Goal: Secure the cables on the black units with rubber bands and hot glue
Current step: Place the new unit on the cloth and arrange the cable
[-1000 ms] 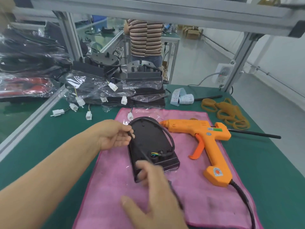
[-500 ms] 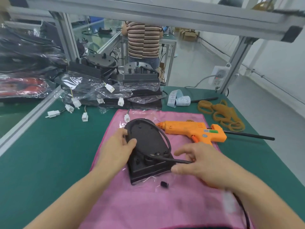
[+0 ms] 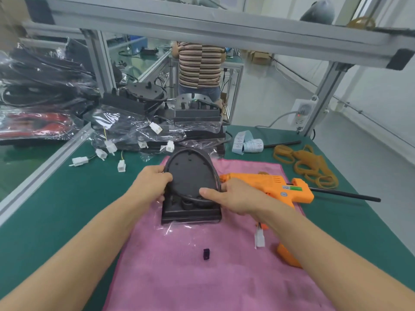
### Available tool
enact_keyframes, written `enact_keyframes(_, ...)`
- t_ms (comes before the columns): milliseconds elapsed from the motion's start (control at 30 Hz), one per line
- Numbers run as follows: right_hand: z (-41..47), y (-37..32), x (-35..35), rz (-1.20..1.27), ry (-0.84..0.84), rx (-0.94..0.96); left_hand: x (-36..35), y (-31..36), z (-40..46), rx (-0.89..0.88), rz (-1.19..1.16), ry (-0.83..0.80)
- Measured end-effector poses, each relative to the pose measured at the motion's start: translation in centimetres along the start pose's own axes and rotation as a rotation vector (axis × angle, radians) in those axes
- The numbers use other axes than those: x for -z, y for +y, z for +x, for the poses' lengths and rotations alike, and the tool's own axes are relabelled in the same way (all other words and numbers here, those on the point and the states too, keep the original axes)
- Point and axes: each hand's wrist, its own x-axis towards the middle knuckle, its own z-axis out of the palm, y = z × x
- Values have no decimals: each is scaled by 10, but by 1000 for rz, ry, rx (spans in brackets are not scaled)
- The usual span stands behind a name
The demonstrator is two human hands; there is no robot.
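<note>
A black unit [image 3: 190,178] with a rounded top and square base lies on the pink cloth [image 3: 202,270]. Its black cable [image 3: 214,170] loops around the rounded edge. My left hand [image 3: 152,182] grips the unit's left side. My right hand [image 3: 233,196] pinches the cable against the lower right of the unit, and the cable's white connector [image 3: 259,239] hangs below my right wrist. The orange hot glue gun [image 3: 278,187] lies on the cloth just right of my right hand. A pile of tan rubber bands [image 3: 312,167] rests on the green mat at the right.
Bagged black units with white connectors [image 3: 143,129] are stacked behind the cloth. A roll of labels [image 3: 249,144] and a black glue stick [image 3: 343,194] lie at the right. A small black part [image 3: 206,254] sits on the cloth. A person in a striped shirt [image 3: 199,63] stands beyond the bench frame.
My right hand has moved up and left from beside the unit onto its lower right, bringing the cable across the body. The white connector now dangles below my wrist. My left hand still holds the left edge.
</note>
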Motion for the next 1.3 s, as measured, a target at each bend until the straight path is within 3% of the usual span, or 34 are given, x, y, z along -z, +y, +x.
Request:
enact_keyframes(133,5,-7,-4,-180,28,31,2,-11,4,-30,-98,-50)
enact_keyframes(233,-9,0,-14,-407,332,152,-2,-29,-10,-108,-161,40)
enact_keyframes(300,-21,5,-19,-397,473,318,-5,-34,-20,-228,-102,150)
enact_keyframes(367,-29,8,-23,-316,415,467,-6,-33,-29,-379,-43,178)
enact_keyframes(467,-35,12,-25,-237,233,571,-1,-33,-38,-515,124,72)
enact_keyframes(633,-40,18,-22,-191,179,634,21,-28,-47,-500,347,-224)
enact_keyframes(700,-39,15,-19,-192,183,637,26,-26,-47,-533,518,-237)
enact_keyframes(833,-33,9,-17,-229,119,628,26,-4,-28,-498,361,-144)
enact_keyframes(933,-30,7,-16,-225,86,614,6,18,8,-546,498,25)
enact_keyframes(1067,-33,9,-19,-228,125,604,-25,29,38,-456,690,46)
enact_keyframes(1200,-37,22,-31,-86,382,329,-30,14,38,-415,677,271)
enact_keyframes(1300,-39,22,-37,-20,353,232,-30,9,34,-386,585,357)
